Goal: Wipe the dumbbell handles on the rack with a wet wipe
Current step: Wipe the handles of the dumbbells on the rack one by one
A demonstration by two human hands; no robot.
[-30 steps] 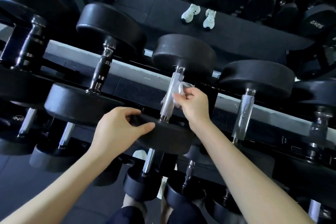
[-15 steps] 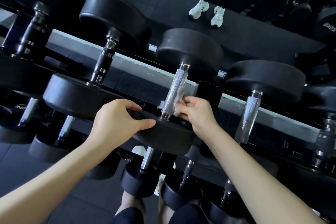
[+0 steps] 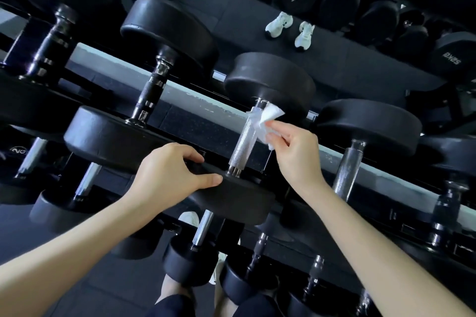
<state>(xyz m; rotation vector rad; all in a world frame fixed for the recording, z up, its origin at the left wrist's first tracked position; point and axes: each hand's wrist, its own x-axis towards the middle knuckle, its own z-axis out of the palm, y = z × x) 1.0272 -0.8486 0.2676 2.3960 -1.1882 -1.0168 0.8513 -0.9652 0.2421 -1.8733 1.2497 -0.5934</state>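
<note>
Dumbbell handle (image 3: 243,141) slants away from the person; right hand (image 3: 296,152), nearer, pinches the wet wipe (image 3: 268,121) against its far end; left hand (image 3: 172,172) grips the near head (image 3: 239,201)

**Head camera: one wide view, tipped steeply down over the rack**

Single view, worn on the head, facing forward and sharply down. Both forearms enter from the bottom corners and converge up-frame. The left hand (image 3: 167,175) and right hand (image 3: 296,152) are close to the lens, just below centre. The middle dumbbell (image 3: 243,144) and wet wipe (image 3: 268,121) fall near dead centre, at near range. The rack rail (image 3: 190,99) crosses diagonally, high on the left and low on the right, so the view is rolled. Lower tiers show beneath it. The person's own legs (image 3: 172,304) touch the bottom edge. White shoes (image 3: 279,24) appear small near the top. Wide-angle bowing is visible toward the edges.
</note>
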